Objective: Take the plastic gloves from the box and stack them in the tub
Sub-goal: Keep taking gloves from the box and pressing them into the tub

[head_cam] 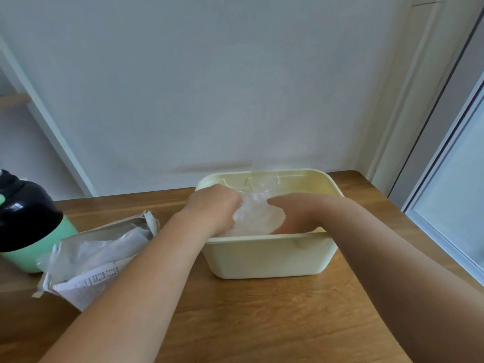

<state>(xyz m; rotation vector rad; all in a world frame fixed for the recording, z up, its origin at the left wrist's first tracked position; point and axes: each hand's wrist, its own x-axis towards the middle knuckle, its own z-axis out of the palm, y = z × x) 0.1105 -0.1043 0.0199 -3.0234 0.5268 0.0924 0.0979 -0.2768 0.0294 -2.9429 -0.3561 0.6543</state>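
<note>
A pale yellow tub (269,258) stands on the wooden table, near the wall. Both my hands reach down into it. My left hand (213,205) is curled at the left side of a clear crumpled bundle of plastic gloves (255,214), its fingers hidden in the plastic. My right hand (293,213) presses the bundle from the right, fingers pointing down behind the tub's front wall. The torn cardboard glove box (104,255) lies on its side to the left, with more clear plastic gloves (86,251) spilling from its open top.
A mint-green bottle with a black lid (25,218) stands at the far left beside the box. A white wall rises right behind the tub. The table's right edge meets a window frame (445,205). Bare wood lies in front of the tub.
</note>
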